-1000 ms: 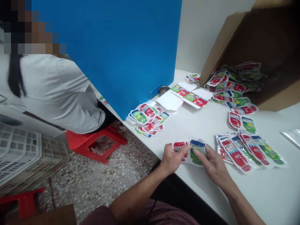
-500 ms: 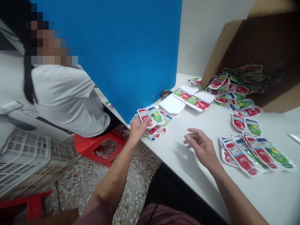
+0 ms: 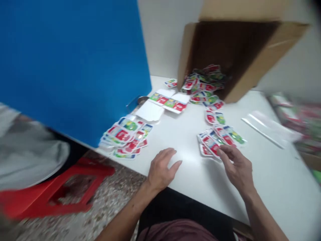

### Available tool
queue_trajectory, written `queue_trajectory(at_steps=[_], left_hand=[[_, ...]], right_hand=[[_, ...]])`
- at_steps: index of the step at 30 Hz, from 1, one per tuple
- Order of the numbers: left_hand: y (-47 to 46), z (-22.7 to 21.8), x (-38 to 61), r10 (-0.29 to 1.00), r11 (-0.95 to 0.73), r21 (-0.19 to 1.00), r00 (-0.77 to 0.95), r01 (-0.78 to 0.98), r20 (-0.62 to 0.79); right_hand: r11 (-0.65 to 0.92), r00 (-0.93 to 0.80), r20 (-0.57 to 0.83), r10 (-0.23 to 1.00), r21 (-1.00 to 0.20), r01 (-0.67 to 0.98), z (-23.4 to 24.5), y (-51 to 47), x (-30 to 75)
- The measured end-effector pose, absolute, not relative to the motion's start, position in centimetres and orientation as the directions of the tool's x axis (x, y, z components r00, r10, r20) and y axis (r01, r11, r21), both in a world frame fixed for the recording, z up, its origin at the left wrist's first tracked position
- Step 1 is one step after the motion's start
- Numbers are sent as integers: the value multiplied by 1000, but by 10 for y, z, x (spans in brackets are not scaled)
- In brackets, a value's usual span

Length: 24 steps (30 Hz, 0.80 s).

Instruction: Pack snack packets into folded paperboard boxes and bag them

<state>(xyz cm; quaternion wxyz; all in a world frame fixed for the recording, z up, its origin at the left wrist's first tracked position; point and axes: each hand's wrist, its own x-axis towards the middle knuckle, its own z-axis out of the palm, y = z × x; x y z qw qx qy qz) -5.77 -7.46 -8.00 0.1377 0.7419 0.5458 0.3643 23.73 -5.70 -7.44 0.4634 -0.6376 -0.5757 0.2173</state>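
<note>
I record the left hand lying palm down on the white table, close to its near edge, fingers spread and loose, holding nothing. The right hand is further along the same edge, fingers curled, with their tips touching the nearest packet of the fan of sachets. I cannot tell whether they pinch that packet or only rest on it; the view is blurred. The fan of red and green packets lies flat, about midway between the near and far edges.

Two loose sachets lie just beyond the fan. At the far edge a cardboard box stands tipped with its mouth toward me, packets spilling from it onto the table. Some flat cartons lie left of the box. A pile of sachets sits at the left edge, against the blue partition. A clear bag lies toward the right edge. Off the table I note a red stool and another person's grey-white garment.
</note>
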Motion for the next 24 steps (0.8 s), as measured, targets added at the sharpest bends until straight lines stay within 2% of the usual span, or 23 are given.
queue_trajectory(at_steps=[2,5,8,11,13,16,17,18,21,24], left_hand=[[-54,-82,-31,936,-325,690,115,646,334],[-7,-78,16,971,-229,724,96,651,220],[43,-69,71,984,-181,639,130,748,125],[80,-61,116,978,-199,515,206,834,45],[92,-58,131,975,-192,483,222,854,-5],[85,-55,129,982,-161,459,187,874,-12],[77,-55,124,986,-152,451,166,879,9],[69,-56,118,988,-149,447,149,882,36],[54,-59,112,988,-152,466,136,872,69],[72,-62,128,992,-103,505,127,857,-14]], right_hand=[[9,352,239,905,-837,546,-76,-59,262],[-209,470,116,875,-785,583,-80,-54,293],[-413,539,-30,842,-678,608,-82,-42,303],[-527,559,-154,815,-600,602,-80,-26,300],[-542,592,-134,795,-596,593,-77,-16,302],[-442,598,68,799,-607,660,-68,3,324],[-415,570,94,816,-590,692,-64,12,335],[-408,538,75,839,-567,716,-61,22,345],[-478,494,-105,863,-484,733,-59,55,361],[-496,500,-113,859,-430,755,-67,76,347]])
